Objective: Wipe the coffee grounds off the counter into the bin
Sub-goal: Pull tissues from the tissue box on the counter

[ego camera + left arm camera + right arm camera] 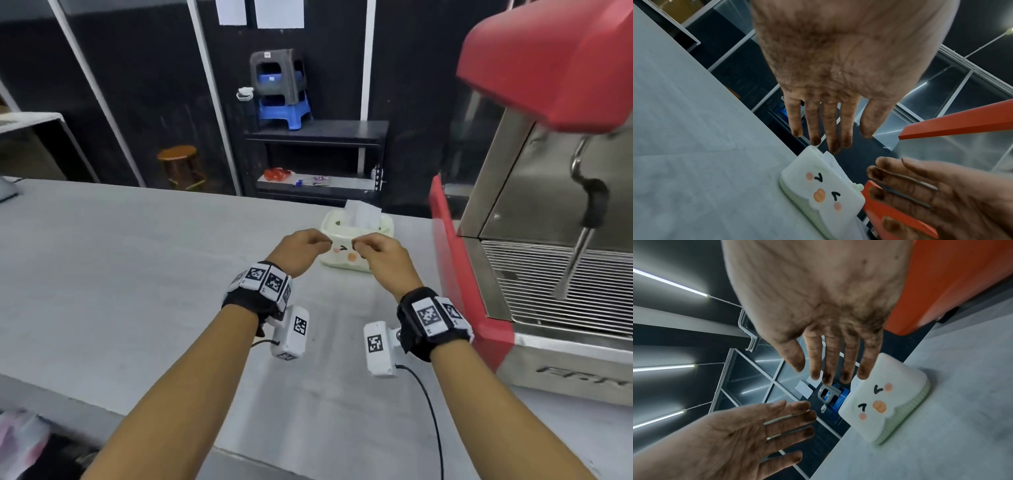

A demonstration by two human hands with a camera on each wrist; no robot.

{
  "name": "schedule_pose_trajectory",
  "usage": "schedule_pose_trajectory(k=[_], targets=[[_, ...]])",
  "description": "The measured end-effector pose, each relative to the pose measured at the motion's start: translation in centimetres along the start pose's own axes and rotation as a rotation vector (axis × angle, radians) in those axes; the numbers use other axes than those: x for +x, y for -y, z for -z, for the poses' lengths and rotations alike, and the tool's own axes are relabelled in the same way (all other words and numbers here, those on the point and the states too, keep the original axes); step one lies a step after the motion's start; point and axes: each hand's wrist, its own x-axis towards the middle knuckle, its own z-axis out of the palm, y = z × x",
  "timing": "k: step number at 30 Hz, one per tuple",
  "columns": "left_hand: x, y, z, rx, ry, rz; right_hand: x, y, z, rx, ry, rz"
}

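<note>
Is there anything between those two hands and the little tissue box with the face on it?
Nothing visible. The left hand and right hand hover open just in front of the tissue box on the counter, with only air between. The espresso machine stands off to the right.

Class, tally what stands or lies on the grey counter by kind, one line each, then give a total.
Tissue box: 1
Red and steel espresso machine: 1
Total on the counter: 2
</note>
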Motion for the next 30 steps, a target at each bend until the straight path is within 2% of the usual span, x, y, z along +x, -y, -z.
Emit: schedule_pose_trajectory(k=[5,14,20,24,30], targets=[[3.9,-0.4,0.3,-0.001,-0.016,-0.037,4.0,-0.2,0.0,0.026,-0.078,-0.028],[10.6,-0.3,0.6,-0.072,-0.015,-0.063,9.8,-1.4,0.1,-0.105,-0.188,-0.059],[14.9,0.8,0.3,-0.043,-0.003,-0.063,13.3,-2.8,0.4,-0.237,-0.249,-0.102],[17.2,1.6,-0.7,0.007,0.003,-0.028,15.4,-3.6,1.3,-0.403,-0.222,-0.163],[19.1,1.8,-2.6,0.114,0.084,-0.003,16.7,-5.1,1.4,-0.477,-0.152,-0.288]])
